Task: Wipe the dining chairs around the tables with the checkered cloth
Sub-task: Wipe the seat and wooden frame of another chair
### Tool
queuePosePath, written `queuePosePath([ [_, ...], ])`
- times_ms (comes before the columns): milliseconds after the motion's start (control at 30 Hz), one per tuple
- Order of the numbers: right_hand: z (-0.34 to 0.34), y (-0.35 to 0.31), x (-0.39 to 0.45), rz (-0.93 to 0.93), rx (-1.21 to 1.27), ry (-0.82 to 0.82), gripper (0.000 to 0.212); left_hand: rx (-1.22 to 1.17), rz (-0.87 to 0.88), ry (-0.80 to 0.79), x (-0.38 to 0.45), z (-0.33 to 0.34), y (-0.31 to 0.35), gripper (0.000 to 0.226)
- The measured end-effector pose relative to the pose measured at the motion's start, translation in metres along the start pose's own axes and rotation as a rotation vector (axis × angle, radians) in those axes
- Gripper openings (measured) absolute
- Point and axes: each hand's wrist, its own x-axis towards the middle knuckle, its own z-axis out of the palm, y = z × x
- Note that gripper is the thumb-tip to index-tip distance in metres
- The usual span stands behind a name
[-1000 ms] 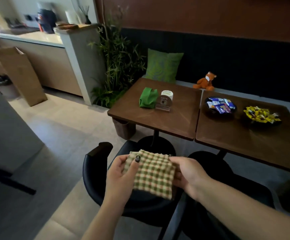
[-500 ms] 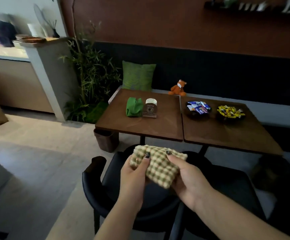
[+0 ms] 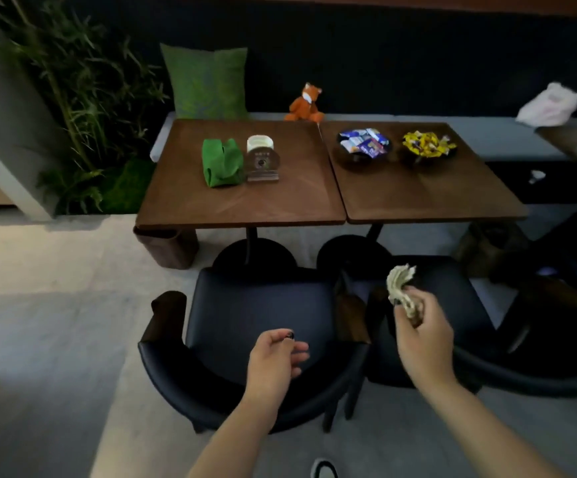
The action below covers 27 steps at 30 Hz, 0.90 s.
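Observation:
Two black dining chairs stand side by side in front of two joined wooden tables. The left chair (image 3: 245,315) has a dark padded seat and a curved back with wooden arm ends. The right chair (image 3: 466,305) is partly hidden by my arm. My right hand (image 3: 421,339) grips the bunched checkered cloth (image 3: 402,288) above the right chair's seat. My left hand (image 3: 275,360) hovers over the back part of the left chair's seat, fingers loosely curled, holding nothing.
The left table (image 3: 245,198) carries a green fabric pouch (image 3: 219,162) and a small stand. The right table (image 3: 428,194) holds two bowls of wrapped sweets. A bench with a green cushion (image 3: 207,81) and toy fox runs behind. Plants stand at left, another table at right.
My left hand has let go of the cloth and dropped over the left chair. The right hand keeps the cloth, now bunched, and has moved right. The view has tilted down and closer.

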Motion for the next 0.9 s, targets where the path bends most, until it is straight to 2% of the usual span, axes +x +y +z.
queuePosePath([
  [100,0.045,0.061,-0.023,0.066,-0.152,-0.384,0.029,0.065,-0.078,0.043,0.030,0.015,-0.035,0.014],
  [167,0.068,0.085,-0.042,0.120,-0.138,-0.516,0.015,0.117,-0.129,0.070,0.048,0.024,-0.055,0.012],
  [233,0.081,0.093,-0.045,0.207,-0.090,-0.404,0.013,0.143,-0.181,0.096,0.064,0.035,-0.070,0.010],
  [300,0.089,0.095,-0.035,0.303,-0.126,-0.298,0.029,0.163,-0.221,0.115,0.080,0.050,-0.081,0.010],
  [367,0.098,0.096,-0.022,0.369,-0.208,-0.379,0.063,0.187,-0.252,0.115,0.096,0.067,-0.087,0.009],
  [433,0.107,0.095,-0.012,0.406,-0.331,-0.481,0.077,0.182,-0.275,0.123,0.112,0.081,-0.091,0.011],
  [633,0.114,0.099,-0.003,0.329,-0.563,-0.541,0.082,0.170,-0.343,0.150,0.145,0.103,-0.097,0.019],
  [767,0.117,0.109,0.021,0.305,-0.546,-0.609,0.090,0.311,-0.353,0.099,0.158,0.110,-0.101,0.024],
  [900,0.126,0.123,0.048,0.234,-0.576,-0.669,0.085,0.491,-0.341,0.002,0.165,0.111,-0.106,0.032],
])
